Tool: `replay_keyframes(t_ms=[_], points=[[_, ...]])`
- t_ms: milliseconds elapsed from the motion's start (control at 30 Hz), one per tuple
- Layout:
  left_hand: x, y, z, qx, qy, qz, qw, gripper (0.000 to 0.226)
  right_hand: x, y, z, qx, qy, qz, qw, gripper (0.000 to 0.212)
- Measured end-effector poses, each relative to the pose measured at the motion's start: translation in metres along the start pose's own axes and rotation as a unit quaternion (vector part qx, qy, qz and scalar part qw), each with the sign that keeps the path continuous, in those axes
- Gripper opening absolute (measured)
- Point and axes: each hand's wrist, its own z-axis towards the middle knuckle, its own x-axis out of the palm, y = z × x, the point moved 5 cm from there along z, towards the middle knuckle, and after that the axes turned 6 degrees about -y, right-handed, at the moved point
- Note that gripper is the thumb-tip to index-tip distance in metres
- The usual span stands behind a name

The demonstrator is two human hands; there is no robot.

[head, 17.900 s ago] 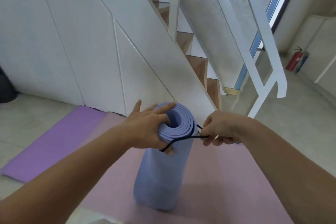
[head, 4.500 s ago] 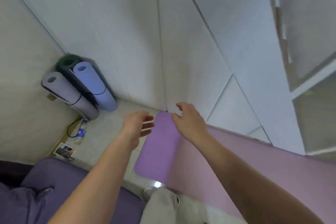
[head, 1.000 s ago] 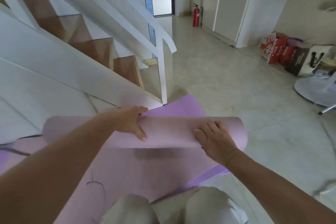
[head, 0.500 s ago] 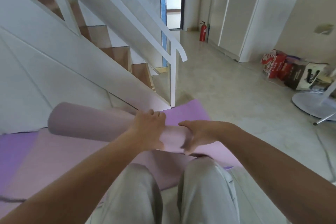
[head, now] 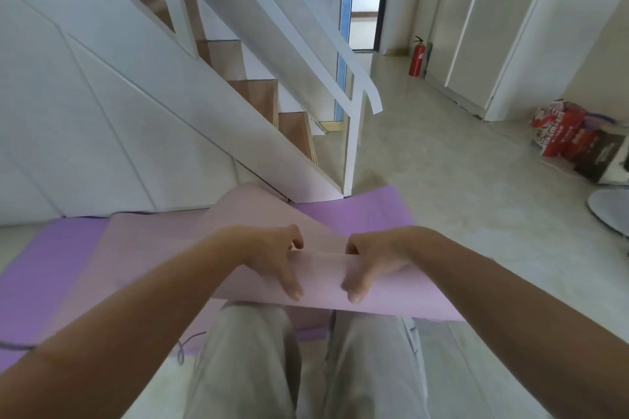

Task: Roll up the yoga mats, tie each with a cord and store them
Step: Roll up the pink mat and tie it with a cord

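Grips the pink mat [head: 258, 214] by its lifted near end, above the knees [head: 245, 360], left hand [head: 272, 258] and right hand [head: 371, 262] close together, fingers over, thumbs behind. Lies atop a purple mat [head: 360, 211], staircase [head: 258, 92] far left, fire extinguisher [head: 418, 56] beyond, cord [head: 182, 352] near left. No tight roll as half a second ago, only a loose fold.
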Motion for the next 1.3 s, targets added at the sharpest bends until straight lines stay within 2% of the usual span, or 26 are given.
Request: replay_keyframes(t_ms=[100,200,267,333,400,467,533,567,600,633,667,700,733,800,867,933,1000,1067,1167,1267,1300], points=[[-0.002,0.001,-0.011,-0.007,0.048,0.048,0.998,0.087,0.002,0.002,-0.014,0.005,-0.024,0.025,0.999,0.085],[0.009,-0.001,-0.023,0.029,0.052,0.037,0.998,0.065,0.02,0.012,-0.029,-0.001,-0.038,-0.02,0.999,0.068],[0.02,0.007,-0.031,0.026,0.065,-0.02,0.997,0.066,0.034,0.023,-0.04,-0.023,-0.071,-0.077,0.994,0.064],[0.025,0.015,-0.039,0.008,0.072,-0.08,0.994,0.074,0.035,0.032,-0.045,-0.042,-0.151,-0.164,0.974,0.068],[0.015,0.021,-0.04,0.01,0.005,-0.086,0.996,0.076,0.016,0.037,-0.047,-0.039,-0.267,-0.224,0.937,0.069],[-0.011,0.022,-0.038,0.023,-0.135,-0.053,0.989,0.074,-0.001,0.044,-0.046,-0.055,-0.395,-0.295,0.869,0.068],[-0.037,0.015,-0.044,0.04,-0.287,0.038,0.956,0.072,-0.009,0.048,-0.048,-0.071,-0.502,-0.366,0.78,0.072],[-0.045,0.01,-0.047,0.041,-0.342,0.108,0.933,0.069,-0.009,0.047,-0.051,-0.071,-0.53,-0.371,0.759,0.074],[-0.048,0.003,-0.052,0.038,-0.384,0.185,0.904,0.065,-0.007,0.046,-0.052,-0.073,-0.536,-0.371,0.755,0.077],[-0.044,-0.003,-0.055,0.038,-0.414,0.253,0.874,0.062,-0.002,0.041,-0.049,-0.072,-0.51,-0.357,0.779,0.078],[-0.035,-0.01,-0.058,0.044,-0.428,0.3,0.851,0.061,0.003,0.033,-0.044,-0.061,-0.464,-0.321,0.823,0.079],[-0.02,-0.015,-0.058,0.06,-0.422,0.324,0.845,0.061,0.011,0.025,-0.041,-0.039,-0.39,-0.269,0.879,0.08],[0.001,-0.017,-0.058,0.077,-0.395,0.329,0.854,0.061,0.023,0.019,-0.037,-0.021,-0.307,-0.221,0.925,0.081],[0.037,-0.01,-0.055,0.102,-0.308,0.311,0.893,0.063,0.042,0.014,-0.038,-0.016,-0.225,-0.168,0.96,0.08],[0.051,0.002,-0.056,0.115,-0.21,0.232,0.943,0.069,0.051,0.016,-0.041,-0.024,-0.193,-0.139,0.971,0.075],[0.05,0.012,-0.059,0.11,-0.102,0.074,0.986,0.069,0.054,0.017,-0.047,-0.007,-0.131,-0.055,0.99,0.069],[0.05,0.013,-0.061,0.105,-0.024,-0.019,0.994,0.061,0.057,0.019,-0.057,0.015,-0.064,-0.004,0.998,0.065],[0.053,0.012,-0.063,0.105,-0.016,-0.033,0.994,0.056,0.065,0.02,-0.065,0.031,-0.056,-0.051,0.997,0.066],[0.068,0.014,-0.062,0.101,-0.024,-0.032,0.994,0.059,0.09,0.027,-0.072,0.006,-0.143,-0.164,0.976,0.058],[0.067,0.015,-0.06,0.085,-0.066,-0.014,0.994,0.07,0.084,0.032,-0.079,-0.018,-0.282,-0.197,0.939,0.036],[0.058,0.015,-0.059,0.079,-0.091,-0.022,0.992,0.067,0.071,0.032,-0.078,-0.019,-0.315,-0.198,0.928,0.033]])
